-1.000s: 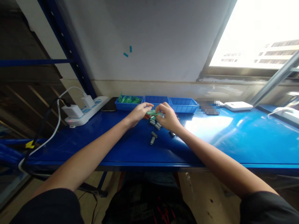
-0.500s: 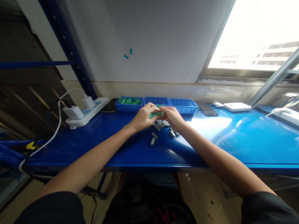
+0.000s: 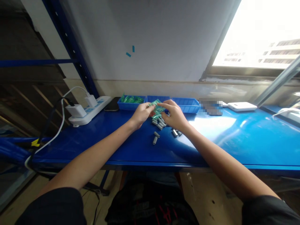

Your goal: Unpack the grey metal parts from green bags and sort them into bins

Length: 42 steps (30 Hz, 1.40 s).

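A small green see-through plastic bag [image 3: 157, 110] is held up just above the table. My left hand [image 3: 142, 114] grips its left side between thumb and fingers. My right hand [image 3: 174, 115] has its index finger stretched out onto the bag's upper part, thumb apart and lower down; its other fingers are partly hidden. Below the bag lies a pile of short silver metal cylinders [image 3: 161, 124]. Two more cylinders [image 3: 155, 140] lie nearer the front edge, and a few others [image 3: 175, 133] rest under my right wrist.
Behind my hands stand three blue bins: the left bin [image 3: 127, 107] holds green bags, beside a middle bin [image 3: 156, 98] and a right bin [image 3: 187, 107]. A power strip [image 3: 93, 111] and dark phone [image 3: 112, 105] lie left. A white device [image 3: 242, 106] sits right.
My right hand has loosened its pinch on the bag and stretched out its index finger. The bag has turned more upright and shows more of its face. The view has shifted slightly.
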{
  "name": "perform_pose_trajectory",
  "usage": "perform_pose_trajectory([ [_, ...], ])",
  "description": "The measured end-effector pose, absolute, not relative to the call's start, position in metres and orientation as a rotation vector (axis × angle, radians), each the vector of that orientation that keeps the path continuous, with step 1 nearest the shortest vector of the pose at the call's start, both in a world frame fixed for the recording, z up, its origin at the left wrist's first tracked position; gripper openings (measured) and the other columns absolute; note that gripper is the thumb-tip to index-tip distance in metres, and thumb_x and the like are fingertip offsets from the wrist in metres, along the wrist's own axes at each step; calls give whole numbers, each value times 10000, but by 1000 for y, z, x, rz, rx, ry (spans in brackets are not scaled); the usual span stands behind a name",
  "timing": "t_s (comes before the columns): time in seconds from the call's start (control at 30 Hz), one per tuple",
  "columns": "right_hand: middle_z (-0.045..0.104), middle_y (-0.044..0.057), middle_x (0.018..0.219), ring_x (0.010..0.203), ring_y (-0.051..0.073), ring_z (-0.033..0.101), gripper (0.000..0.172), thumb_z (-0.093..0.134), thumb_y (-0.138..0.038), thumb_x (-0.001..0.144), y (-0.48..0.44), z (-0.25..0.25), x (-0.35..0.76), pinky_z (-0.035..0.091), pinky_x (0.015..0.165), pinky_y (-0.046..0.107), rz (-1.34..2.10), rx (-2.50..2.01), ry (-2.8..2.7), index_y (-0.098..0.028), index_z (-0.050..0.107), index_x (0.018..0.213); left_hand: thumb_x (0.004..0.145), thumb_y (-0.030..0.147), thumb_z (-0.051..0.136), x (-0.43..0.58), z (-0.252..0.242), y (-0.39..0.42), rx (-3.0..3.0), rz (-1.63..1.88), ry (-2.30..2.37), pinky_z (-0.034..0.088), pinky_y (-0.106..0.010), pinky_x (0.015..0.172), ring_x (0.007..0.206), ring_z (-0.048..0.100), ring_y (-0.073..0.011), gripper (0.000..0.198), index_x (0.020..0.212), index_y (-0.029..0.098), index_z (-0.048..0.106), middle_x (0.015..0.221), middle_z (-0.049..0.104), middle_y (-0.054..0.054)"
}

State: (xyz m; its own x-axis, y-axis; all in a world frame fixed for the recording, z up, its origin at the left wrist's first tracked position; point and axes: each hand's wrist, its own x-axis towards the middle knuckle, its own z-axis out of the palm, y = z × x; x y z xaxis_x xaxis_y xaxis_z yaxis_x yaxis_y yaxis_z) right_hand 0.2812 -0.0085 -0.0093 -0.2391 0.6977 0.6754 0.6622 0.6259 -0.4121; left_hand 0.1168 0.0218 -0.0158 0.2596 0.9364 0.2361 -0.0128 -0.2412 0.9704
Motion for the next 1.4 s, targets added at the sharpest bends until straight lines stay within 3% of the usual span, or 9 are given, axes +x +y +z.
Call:
perform_pose_trajectory([
  [0.13, 649, 94, 903, 866, 223, 611, 255, 605, -310, 790, -5, -5, 283, 488, 824, 364, 416, -1197, -1729, -139, 730, 931, 855, 321, 572, 113, -19, 23, 1908, 1277, 1040, 479, -255, 695, 754, 597, -155, 257, 997, 130, 668, 864, 666, -57],
  [0.23, 650, 82, 707, 659, 173, 603, 398, 573, -503, 830, -1, -1, 289, 500, 648, 304, 935, -1221, -1412, -126, 691, 784, 870, 251, 540, 110, -19, 21, 2302, 1302, 1047, 481, -281, 797, 872, 607, -178, 245, 1037, 154, 691, 965, 659, -76],
  [0.43, 626, 67, 618, 517, 115, 566, 155, 638, -228, 800, -1, 3, 293, 485, 515, 239, 1314, -1166, -1007, -128, 613, 685, 845, 69, 438, 110, -21, 19, 2625, 1236, 870, 447, -299, 943, 1028, 580, -175, 393, 1140, 182, 672, 1057, 613, -81],
  [0.6, 621, 33, 685, 605, 124, 594, 88, 684, -198, 712, -2, 3, 289, 520, 592, 262, 1112, -1095, -1101, -147, 616, 736, 818, 87, 465, 112, -18, 18, 2483, 1265, 926, 463, -298, 915, 1030, 588, -181, 357, 1077, 187, 689, 1096, 622, -73],
  [0.7, 615, 7, 705, 666, 129, 589, 117, 660, -255, 694, -1, 2, 290, 513, 622, 267, 886, -1108, -1251, -163, 619, 754, 864, 292, 530, 114, -15, 19, 2140, 1224, 1033, 493, -279, 787, 929, 619, -193, 259, 1021, 163, 692, 1003, 670, -78],
  [0.9, 631, 9, 751, 730, 149, 581, 98, 600, -239, 721, -3, 0, 291, 474, 703, 296, 462, -1074, -1637, -173, 633, 786, 844, 730, 345, 113, -11, 24, 1438, 956, 1043, 346, -214, 430, 509, 520, -112, 705, 769, 125, 699, 680, 648, -91],
  [1.2, 561, 33, 811, 723, 158, 532, 195, 535, -163, 773, -9, -4, 288, 445, 718, 303, 84, -1070, -1949, -210, 718, 823, 725, 337, 675, 111, -5, 23, 1237, 998, 1108, 321, -214, 438, 477, 490, -73, 195, 744, 150, 622, 656, 611, -16],
  [1.33, 547, 36, 749, 685, 163, 512, 147, 575, -232, 788, -5, -4, 291, 425, 698, 311, 112, -1237, -1870, -183, 713, 770, 720, 279, 679, 113, -9, 20, 1424, 1181, 1036, 381, -197, 486, 569, 552, -90, 207, 844, 176, 549, 730, 586, 9],
  [1.4, 537, 27, 662, 635, 153, 496, 261, 588, -369, 820, -3, -3, 292, 408, 650, 299, 313, -1282, -1799, -168, 671, 675, 745, 307, 668, 114, -12, 19, 1602, 1235, 1022, 426, -206, 537, 626, 576, -107, 229, 892, 181, 546, 760, 584, 7],
])
